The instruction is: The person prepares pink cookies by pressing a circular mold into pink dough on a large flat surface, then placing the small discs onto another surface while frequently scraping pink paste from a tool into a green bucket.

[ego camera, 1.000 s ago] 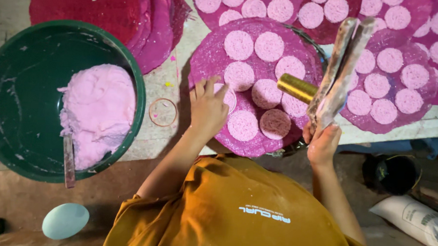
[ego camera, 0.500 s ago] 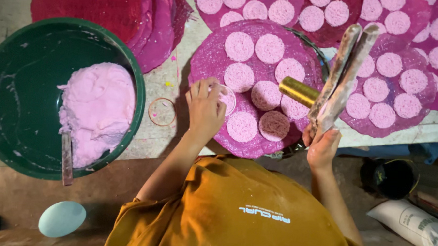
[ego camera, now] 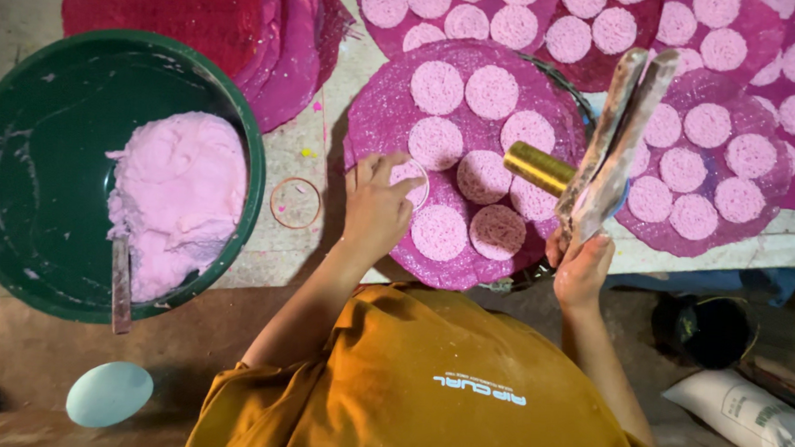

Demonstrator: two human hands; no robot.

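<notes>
pink paste disc [ego camera: 408, 181] inside a ring mould on the magenta round mat [ego camera: 394, 98], left hand [ego camera: 376, 209] pressing it with fingers together. right hand [ego camera: 579, 267] clamped on two flat sticks [ego camera: 620, 135]. green basin [ego camera: 24, 171] of pink paste on bench, left.

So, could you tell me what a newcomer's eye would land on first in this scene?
Probably the magenta round tray at centre, covered in pale pink discs, where the left hand presses a ring mould at its near left edge. Next, the green basin on the left holding a mound of pink paste. The right hand holds flat sticks upright beside a gold cylinder.
</notes>
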